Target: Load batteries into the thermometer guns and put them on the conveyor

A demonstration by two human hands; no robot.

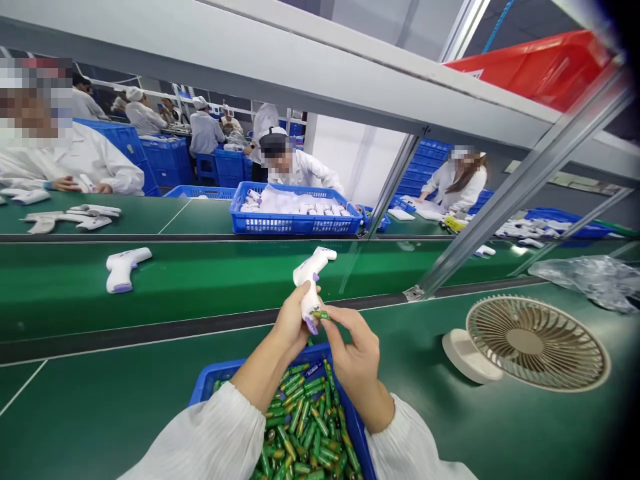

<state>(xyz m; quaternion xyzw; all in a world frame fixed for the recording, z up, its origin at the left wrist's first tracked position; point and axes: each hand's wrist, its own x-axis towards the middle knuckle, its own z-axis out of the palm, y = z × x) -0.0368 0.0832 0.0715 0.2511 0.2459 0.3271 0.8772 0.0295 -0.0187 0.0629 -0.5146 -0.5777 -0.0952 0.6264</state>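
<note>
My left hand is closed around the grip of a white infrared thermometer with purple trim. Its purple battery cover hangs open at the bottom of the handle. Between the thumb and fingertips of my right hand is a green battery, its end at the handle's opening. How far it reaches inside is hidden. Below both hands stands a blue bin filled with loose green batteries.
Another white thermometer lies on the green conveyor belt. A beige fan stands to my right, near a clear plastic bag. Across the belt is a blue basket of white parts. A metal post slants down at right; co-workers sit opposite.
</note>
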